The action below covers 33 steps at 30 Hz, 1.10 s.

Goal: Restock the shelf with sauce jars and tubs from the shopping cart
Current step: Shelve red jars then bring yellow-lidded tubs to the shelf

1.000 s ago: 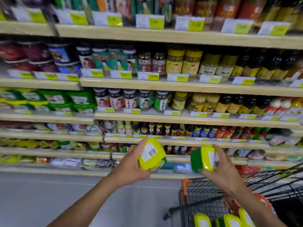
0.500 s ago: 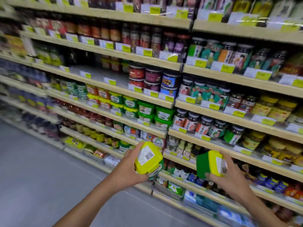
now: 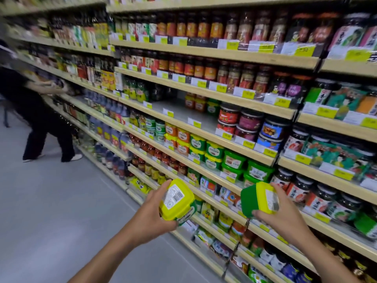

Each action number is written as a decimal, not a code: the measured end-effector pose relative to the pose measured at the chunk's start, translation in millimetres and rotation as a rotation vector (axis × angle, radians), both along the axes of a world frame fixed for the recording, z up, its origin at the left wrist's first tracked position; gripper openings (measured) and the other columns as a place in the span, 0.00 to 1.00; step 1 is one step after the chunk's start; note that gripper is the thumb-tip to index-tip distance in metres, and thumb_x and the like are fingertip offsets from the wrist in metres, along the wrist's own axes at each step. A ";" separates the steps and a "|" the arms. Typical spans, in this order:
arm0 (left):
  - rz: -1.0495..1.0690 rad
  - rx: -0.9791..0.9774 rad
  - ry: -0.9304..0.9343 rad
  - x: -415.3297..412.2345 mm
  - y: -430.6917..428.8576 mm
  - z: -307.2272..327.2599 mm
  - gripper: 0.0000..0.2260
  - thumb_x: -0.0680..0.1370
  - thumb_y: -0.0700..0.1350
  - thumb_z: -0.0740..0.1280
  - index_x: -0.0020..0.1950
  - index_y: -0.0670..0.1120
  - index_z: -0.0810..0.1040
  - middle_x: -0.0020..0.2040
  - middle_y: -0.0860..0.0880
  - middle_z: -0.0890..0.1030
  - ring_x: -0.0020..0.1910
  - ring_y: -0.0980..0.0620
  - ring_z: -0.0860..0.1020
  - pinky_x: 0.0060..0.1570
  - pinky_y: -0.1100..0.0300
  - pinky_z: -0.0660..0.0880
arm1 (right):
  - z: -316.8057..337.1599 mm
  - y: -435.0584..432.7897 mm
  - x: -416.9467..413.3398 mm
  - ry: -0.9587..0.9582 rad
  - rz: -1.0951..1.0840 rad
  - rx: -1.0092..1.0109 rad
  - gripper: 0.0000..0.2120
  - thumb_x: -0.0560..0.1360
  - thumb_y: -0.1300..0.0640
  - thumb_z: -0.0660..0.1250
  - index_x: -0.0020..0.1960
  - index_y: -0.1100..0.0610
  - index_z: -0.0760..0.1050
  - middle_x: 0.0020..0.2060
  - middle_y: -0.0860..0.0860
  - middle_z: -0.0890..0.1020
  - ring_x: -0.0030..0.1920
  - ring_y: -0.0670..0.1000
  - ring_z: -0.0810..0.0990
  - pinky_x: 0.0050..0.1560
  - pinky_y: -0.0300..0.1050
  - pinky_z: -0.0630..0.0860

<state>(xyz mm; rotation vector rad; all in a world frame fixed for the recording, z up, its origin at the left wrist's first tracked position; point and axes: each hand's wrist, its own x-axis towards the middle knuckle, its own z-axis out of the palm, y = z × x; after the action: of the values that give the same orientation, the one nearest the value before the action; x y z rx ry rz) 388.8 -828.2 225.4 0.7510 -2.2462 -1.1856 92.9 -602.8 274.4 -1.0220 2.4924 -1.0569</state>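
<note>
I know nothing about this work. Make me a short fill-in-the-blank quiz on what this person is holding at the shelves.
The left hand grips the left tub and the right hand grips the right tub; both lids are ____.
The white label on the left tub's lid carries a printed ____.
On the shelf, the matching green tubs stand stacked ____ high.
Missing words: yellow; barcode; two.

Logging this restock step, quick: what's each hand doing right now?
Left hand: grips a yellow-lidded green tub.
Right hand: grips a second green tub, lid facing right.
</note>
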 end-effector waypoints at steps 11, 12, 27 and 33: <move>0.074 -0.027 -0.027 -15.8 -73.3 10.3 0.49 0.63 0.53 0.75 0.77 0.72 0.53 0.67 0.56 0.67 0.59 0.56 0.77 0.53 0.56 0.80 | -3.8 -118.3 -24.9 -0.033 0.107 -0.039 0.50 0.65 0.43 0.80 0.77 0.34 0.52 0.77 0.48 0.61 0.73 0.57 0.67 0.64 0.61 0.74; 0.072 -0.034 -0.029 -21.6 -83.0 11.8 0.49 0.63 0.53 0.76 0.77 0.72 0.53 0.67 0.56 0.67 0.59 0.56 0.77 0.54 0.55 0.80 | -3.9 -129.3 -29.1 -0.034 0.116 -0.044 0.49 0.65 0.43 0.80 0.75 0.31 0.53 0.76 0.48 0.63 0.71 0.57 0.69 0.60 0.59 0.75; 0.010 -0.046 -0.057 -129.2 -221.5 36.2 0.49 0.69 0.47 0.78 0.78 0.69 0.51 0.67 0.61 0.65 0.55 0.66 0.75 0.49 0.55 0.80 | -2.2 -272.7 -110.2 -0.091 0.184 -0.128 0.53 0.62 0.41 0.80 0.77 0.33 0.51 0.77 0.45 0.63 0.74 0.51 0.66 0.66 0.54 0.71; -0.018 -0.081 -0.084 -160.3 -261.8 37.7 0.49 0.66 0.54 0.77 0.77 0.74 0.49 0.70 0.61 0.63 0.66 0.56 0.71 0.52 0.56 0.80 | 2.3 -304.3 -121.8 -0.088 0.173 -0.124 0.52 0.63 0.42 0.80 0.77 0.33 0.51 0.76 0.44 0.64 0.73 0.51 0.66 0.63 0.52 0.71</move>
<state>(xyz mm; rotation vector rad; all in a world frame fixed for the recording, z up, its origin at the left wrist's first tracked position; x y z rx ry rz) 228.5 -1090.0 263.1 0.7634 -2.3589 -1.0828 -29.0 -907.1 276.8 -1.1750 2.2477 -1.1869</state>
